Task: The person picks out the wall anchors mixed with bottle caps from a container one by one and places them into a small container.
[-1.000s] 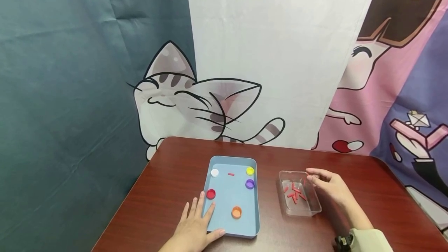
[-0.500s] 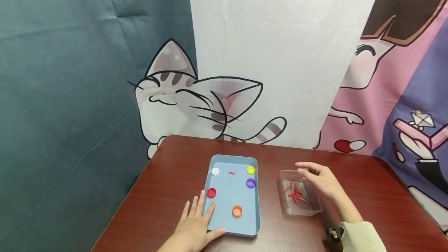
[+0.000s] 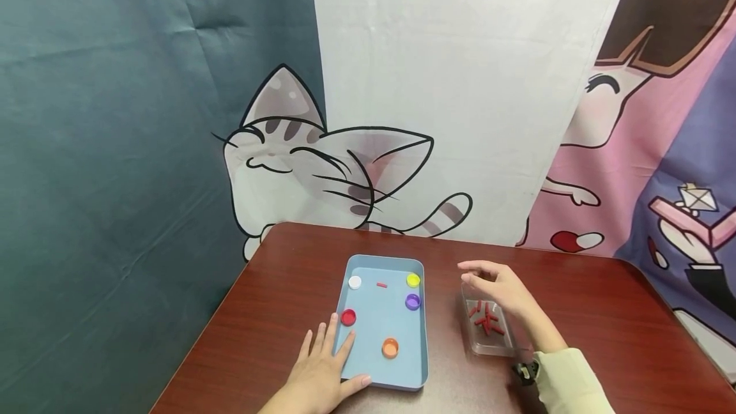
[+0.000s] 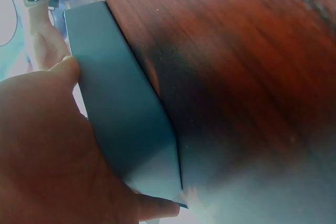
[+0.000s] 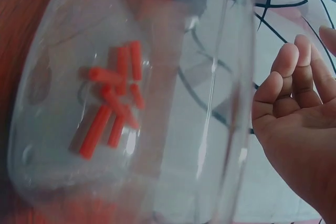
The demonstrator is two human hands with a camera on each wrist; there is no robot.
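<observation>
My left hand lies with spread fingers over the near left edge of a light blue tray; the left wrist view shows its thumb and a finger against the tray wall. My right hand is raised over the left part of a clear plastic box holding several short red sticks. In the right wrist view its fingers are bent, with the thumb partly out of frame. I cannot tell whether it pinches anything. One red stick lies in the tray.
Inside the tray are round caps: white, yellow, purple, red and orange. The brown table reaches back to printed curtains. The box stands right of the tray.
My right hand has moved left from the box's far right corner, across the box towards the tray. My left hand, the tray and its caps have stayed in place.
</observation>
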